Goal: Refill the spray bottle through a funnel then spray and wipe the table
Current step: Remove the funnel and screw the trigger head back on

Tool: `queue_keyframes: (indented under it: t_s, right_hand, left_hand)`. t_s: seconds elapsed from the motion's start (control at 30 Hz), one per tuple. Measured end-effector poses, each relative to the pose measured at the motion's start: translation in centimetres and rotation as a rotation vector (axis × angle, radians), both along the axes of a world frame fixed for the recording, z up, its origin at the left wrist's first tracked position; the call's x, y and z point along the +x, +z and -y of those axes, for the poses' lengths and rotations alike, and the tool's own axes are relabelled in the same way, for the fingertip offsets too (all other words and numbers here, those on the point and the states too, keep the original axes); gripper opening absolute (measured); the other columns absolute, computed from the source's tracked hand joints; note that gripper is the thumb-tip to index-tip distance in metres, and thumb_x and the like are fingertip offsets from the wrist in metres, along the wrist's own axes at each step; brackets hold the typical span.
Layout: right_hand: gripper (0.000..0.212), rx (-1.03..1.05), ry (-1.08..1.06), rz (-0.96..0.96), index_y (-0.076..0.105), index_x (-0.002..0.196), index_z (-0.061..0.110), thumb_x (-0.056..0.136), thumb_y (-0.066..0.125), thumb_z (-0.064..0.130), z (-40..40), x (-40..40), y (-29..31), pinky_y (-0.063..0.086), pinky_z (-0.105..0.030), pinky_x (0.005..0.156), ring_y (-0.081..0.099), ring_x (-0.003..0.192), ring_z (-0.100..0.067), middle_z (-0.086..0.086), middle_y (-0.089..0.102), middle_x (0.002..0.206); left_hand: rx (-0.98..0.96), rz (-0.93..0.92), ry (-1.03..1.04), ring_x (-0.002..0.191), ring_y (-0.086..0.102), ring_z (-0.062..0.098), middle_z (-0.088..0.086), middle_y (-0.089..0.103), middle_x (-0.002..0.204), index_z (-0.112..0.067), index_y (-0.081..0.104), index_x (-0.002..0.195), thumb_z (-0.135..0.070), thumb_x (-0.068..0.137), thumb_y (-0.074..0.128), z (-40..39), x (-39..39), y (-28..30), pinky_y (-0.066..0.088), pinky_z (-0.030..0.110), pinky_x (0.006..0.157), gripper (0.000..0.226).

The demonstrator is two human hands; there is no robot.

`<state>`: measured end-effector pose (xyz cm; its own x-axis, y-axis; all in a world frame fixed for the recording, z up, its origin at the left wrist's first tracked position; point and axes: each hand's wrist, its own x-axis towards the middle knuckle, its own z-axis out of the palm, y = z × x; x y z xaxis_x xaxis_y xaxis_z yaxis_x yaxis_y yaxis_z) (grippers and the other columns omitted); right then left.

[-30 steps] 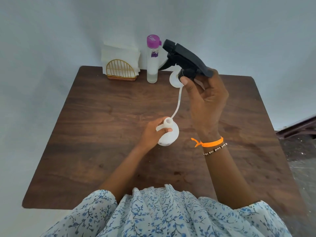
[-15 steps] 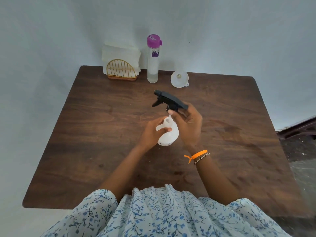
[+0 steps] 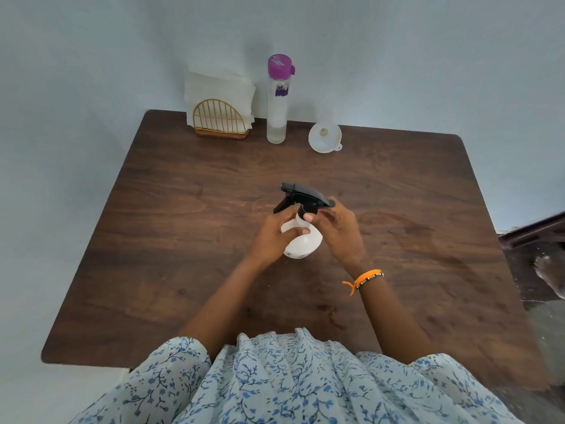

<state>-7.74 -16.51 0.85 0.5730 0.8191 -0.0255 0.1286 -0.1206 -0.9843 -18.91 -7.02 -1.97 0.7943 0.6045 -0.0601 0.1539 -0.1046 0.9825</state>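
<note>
A round white spray bottle (image 3: pixel 304 244) stands at the middle of the brown wooden table (image 3: pixel 183 270). My left hand (image 3: pixel 275 237) grips its neck and shoulder from the left. The black trigger sprayer head (image 3: pixel 301 197) sits on the bottle's neck, nozzle pointing left. My right hand (image 3: pixel 336 231) pinches the sprayer's black collar from the right. A white funnel (image 3: pixel 324 137) lies at the back of the table, mouth up. A tall clear bottle with a purple cap (image 3: pixel 277 102) stands left of the funnel, with a little liquid at its bottom.
A gold wire holder with white paper napkins (image 3: pixel 220 111) stands at the back left against the pale wall. A dark frame (image 3: pixel 532 231) and a bare foot (image 3: pixel 550 276) show on the floor beyond the table's right edge.
My right hand brought the sprayer head down from high above the table, slid its tube into the bottle and set the head on the neck. The left hand stayed on the bottle.
</note>
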Motion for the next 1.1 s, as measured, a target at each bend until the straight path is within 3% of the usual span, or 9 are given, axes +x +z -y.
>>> queue_keyframes:
  t_s: [0.17, 0.23, 0.33, 0.47, 0.6, 0.77, 0.9, 1.0, 1.1]
  right_hand:
    - [0.024, -0.099, 0.105, 0.122, 0.06, 0.108, 0.001, 0.087, 0.064, 0.012, 0.2, 0.3, -0.2, 0.046, -0.043, 0.091, 0.054, 0.106, -0.032, -0.013, 0.062, 0.103]
    - [0.025, -0.123, 0.089, 0.148, 0.06, 0.109, 0.002, 0.086, 0.065, 0.013, 0.1, 0.4, -0.3, 0.046, -0.036, 0.092, 0.051, 0.108, -0.031, -0.018, 0.06, 0.106]
    - [0.025, -0.118, 0.02, 0.154, 0.063, 0.105, 0.003, 0.083, 0.069, 0.014, 0.1, 0.0, -0.3, 0.041, -0.016, 0.082, 0.05, 0.1, -0.018, -0.018, 0.059, 0.104]
    - [0.026, -0.061, -0.144, 0.233, 0.064, 0.085, 0.006, 0.069, 0.082, 0.018, -0.5, -1.0, -0.7, 0.045, -0.032, 0.077, 0.055, 0.088, -0.023, -0.005, 0.061, 0.087]
    - [0.039, 0.0, -0.23, 0.145, 0.053, 0.078, 0.007, 0.062, 0.086, 0.019, -1.5, -2.1, -0.9, 0.044, -0.014, 0.074, 0.058, 0.079, -0.008, -0.01, 0.063, 0.085]
    - [0.041, -0.022, -0.222, 0.109, 0.054, 0.084, 0.019, 0.06, 0.087, 0.024, -1.2, -2.1, -0.7, 0.049, -0.027, 0.078, 0.059, 0.088, -0.019, 0.003, 0.064, 0.087]
    - [0.041, 0.004, 0.028, 0.237, 0.06, 0.115, 0.014, 0.076, 0.072, 0.007, -0.1, -1.3, -0.1, 0.046, -0.039, 0.086, 0.05, 0.093, -0.029, 0.004, 0.055, 0.093]
    - [0.04, 0.003, 0.13, 0.266, 0.06, 0.117, 0.007, 0.08, 0.064, -0.006, 0.2, -0.2, 0.3, 0.043, -0.029, 0.082, 0.045, 0.086, -0.021, 0.017, 0.051, 0.088]
    - [0.028, -0.019, 0.031, 0.258, 0.067, 0.099, 0.005, 0.072, 0.072, -0.003, -0.1, 0.0, 0.5, 0.041, -0.019, 0.072, 0.047, 0.078, -0.01, 0.002, 0.059, 0.085]
  left_hand:
    - [-0.087, 0.0, 0.051, 0.101, 0.056, 0.01, -0.004, 0.06, 0.112, -0.023, 0.064, 0.107, -0.01, 0.083, 0.067, 0.2, -0.1, -0.5, 0.045, 0.008, 0.075, 0.028]
    - [-0.054, 0.004, 0.05, 0.1, 0.057, 0.007, -0.004, 0.061, 0.112, -0.033, 0.062, 0.103, -0.014, 0.084, 0.066, 0.3, -0.1, -0.7, 0.045, 0.01, 0.075, 0.027]
    - [-0.011, 0.022, 0.054, 0.101, 0.059, 0.009, -0.003, 0.064, 0.108, -0.028, 0.064, 0.107, -0.012, 0.085, 0.064, 0.3, -0.1, -1.4, 0.05, 0.026, 0.083, 0.027]
    - [-0.003, -0.034, 0.109, 0.108, 0.06, 0.025, 0.008, 0.067, 0.113, -0.01, 0.063, 0.115, -0.013, 0.086, 0.059, 0.6, -0.1, -2.4, 0.042, 0.055, 0.098, 0.029]
    - [0.041, -0.006, 0.136, 0.102, 0.062, 0.017, -0.009, 0.068, 0.098, -0.027, 0.065, 0.092, -0.005, 0.085, 0.058, 0.6, 0.1, -2.3, 0.029, 0.064, 0.103, 0.024]
    - [0.125, -0.089, 0.12, 0.12, 0.052, 0.023, 0.001, 0.066, 0.116, -0.016, 0.065, 0.106, -0.011, 0.09, 0.054, 0.4, 0.0, -2.8, 0.006, 0.05, 0.117, 0.02]
    - [0.139, -0.043, 0.062, 0.109, 0.053, 0.001, -0.014, 0.062, 0.114, -0.022, 0.061, 0.116, -0.025, 0.087, 0.05, 0.6, -0.2, -1.9, 0.001, 0.037, 0.115, 0.031]
    - [0.12, -0.033, 0.057, 0.108, 0.053, -0.003, -0.02, 0.061, 0.111, -0.03, 0.06, 0.112, -0.042, 0.081, 0.05, 0.7, -0.2, -1.6, -0.001, 0.032, 0.114, 0.035]
    - [0.141, -0.021, 0.055, 0.105, 0.049, -0.016, -0.03, 0.057, 0.109, -0.038, 0.057, 0.11, -0.049, 0.077, 0.05, 0.7, -0.2, -1.5, 0.0, 0.03, 0.113, 0.035]
